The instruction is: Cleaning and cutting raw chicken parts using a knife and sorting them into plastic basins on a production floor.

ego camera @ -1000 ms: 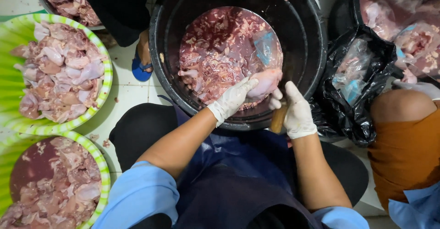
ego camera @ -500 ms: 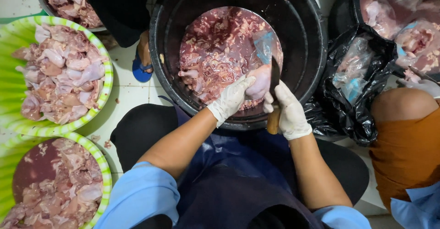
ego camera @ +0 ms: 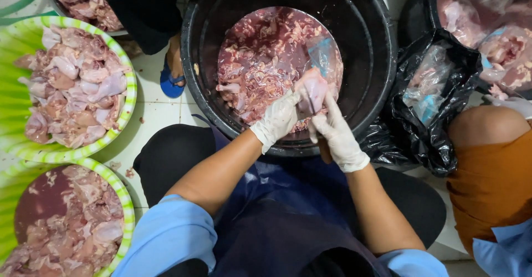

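The left hand (ego camera: 277,120) is gripping a pale pink raw meat piece (ego camera: 311,91) over the large black plastic tub (ego camera: 382,61), so scraps fall in, while the right hand (ego camera: 338,135) is closing on a wooden-handled knife (ego camera: 323,150).

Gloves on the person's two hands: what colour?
White, on both the left hand and right hand; head view.

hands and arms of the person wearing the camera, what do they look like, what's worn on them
Both the left hand and the right hand wear thin white disposable gloves that end at the wrist, slightly wrinkled and damp-looking. The forearms are bare. Short light blue sleeves cover the upper arms to about the elbow. No watch or jewellery shows.
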